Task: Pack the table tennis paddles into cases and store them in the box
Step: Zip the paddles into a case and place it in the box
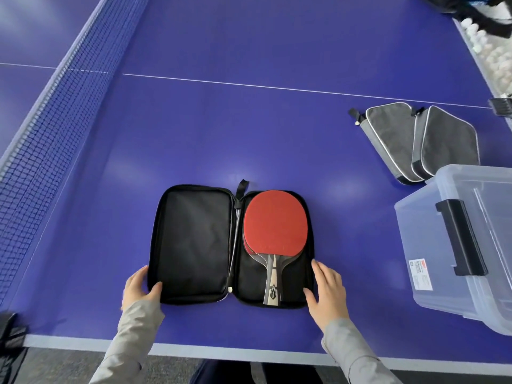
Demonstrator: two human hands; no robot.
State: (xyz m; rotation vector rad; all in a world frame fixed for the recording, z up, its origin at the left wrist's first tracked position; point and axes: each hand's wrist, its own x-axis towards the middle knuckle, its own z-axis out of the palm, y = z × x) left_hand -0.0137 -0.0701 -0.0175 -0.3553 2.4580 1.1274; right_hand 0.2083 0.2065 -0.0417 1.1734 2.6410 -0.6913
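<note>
A black zip case (194, 245) lies spread open on the blue table, near its front edge. In its right half rests a red-faced paddle (275, 223), handle toward me, with the edge of a second paddle showing beneath it. My left hand (138, 289) grips the case's lower left corner, thumb on the lining. My right hand (327, 289) lies flat against the case's lower right edge, fingers apart, holding nothing. A clear plastic box (432, 273) with a black latch stands at the right.
Two closed grey cases (393, 139) (448, 142) lie overlapping behind the box. The net (55, 106) runs along the left. A tray of white balls (487, 51) sits at the far right. The table's white front edge (221, 350) is close to me.
</note>
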